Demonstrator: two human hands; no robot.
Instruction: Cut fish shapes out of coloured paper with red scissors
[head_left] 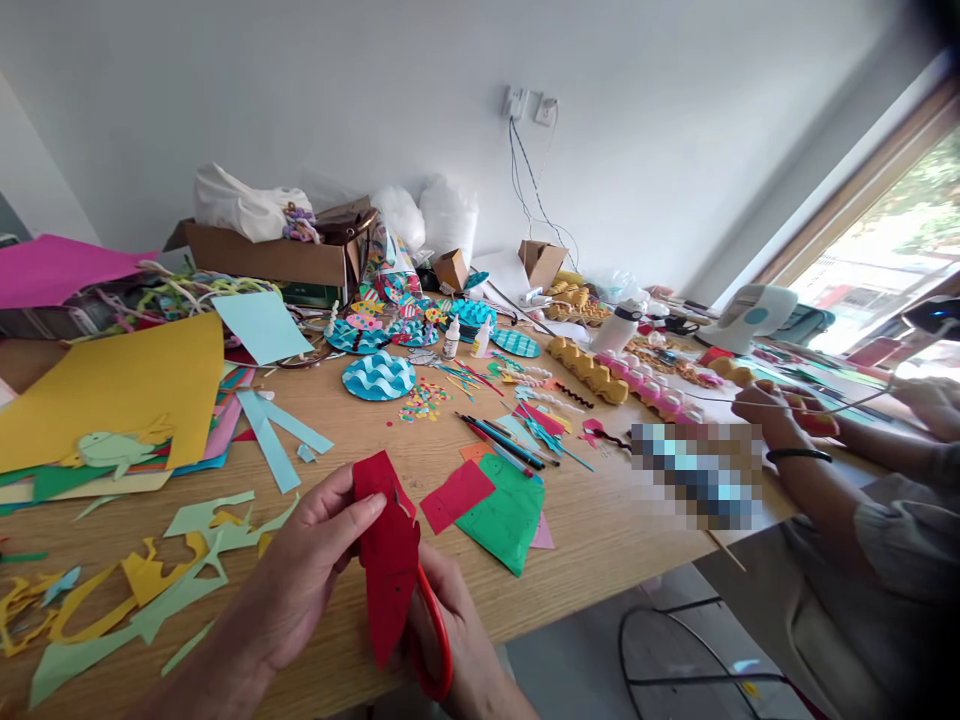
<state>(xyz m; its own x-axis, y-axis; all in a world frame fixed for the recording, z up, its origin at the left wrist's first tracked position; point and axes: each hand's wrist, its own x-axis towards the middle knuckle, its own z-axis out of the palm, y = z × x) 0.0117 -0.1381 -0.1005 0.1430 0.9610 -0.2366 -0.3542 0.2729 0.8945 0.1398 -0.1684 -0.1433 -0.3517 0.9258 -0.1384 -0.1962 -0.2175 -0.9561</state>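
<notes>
A piece of red paper with a jagged cut edge is pinched in my left hand, the thumb lying on its front near the top. My right hand is closed around scissors with red handles, just right of the paper; the blades are mostly hidden behind it. Beyond my hands lie a smaller red piece and a green sheet with pencil marks. Light-green scraps and yellow scraps are spread on the table to the left of my left hand.
Pens, confetti, glue bottles and a blue wavy paper disc lie further back. A large yellow sheet is at the left. Another person's hands work at the right, beside egg-carton strips.
</notes>
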